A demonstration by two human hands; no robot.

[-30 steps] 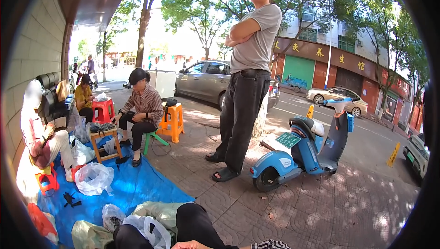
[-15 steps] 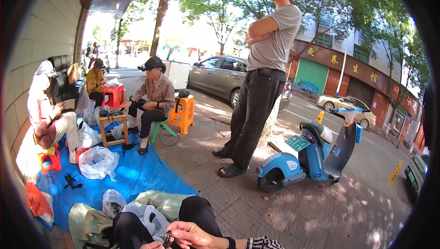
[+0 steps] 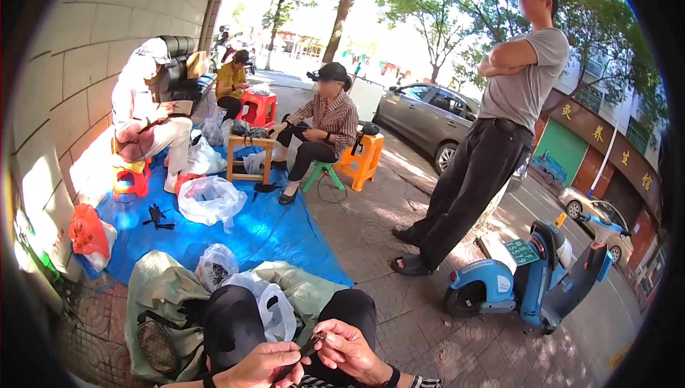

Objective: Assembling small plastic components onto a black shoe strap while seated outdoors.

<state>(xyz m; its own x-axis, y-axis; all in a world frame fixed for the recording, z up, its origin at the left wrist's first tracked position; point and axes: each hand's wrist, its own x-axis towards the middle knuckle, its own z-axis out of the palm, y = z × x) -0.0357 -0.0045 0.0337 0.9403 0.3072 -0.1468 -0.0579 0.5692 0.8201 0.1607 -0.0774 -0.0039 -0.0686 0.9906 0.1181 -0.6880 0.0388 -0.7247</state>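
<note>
My left hand and my right hand meet over my lap at the bottom of the view. Between them is a small dark, narrow piece, too small to name. The left fingers are closed round its lower end, and the right thumb and fingers pinch its upper end. Just beyond the hands, a white plastic bag lies between my knees. Close to it, a clear bag has dark bits inside.
A pale green sack lies by my left knee. Ahead, a blue tarp bears bags and black pieces. Seated people work around a wooden stool. To the right are a standing person and a blue scooter.
The view has swung left and down, so the scene sits further right. Both my hands now show more fully, holding the dark piece between them.
</note>
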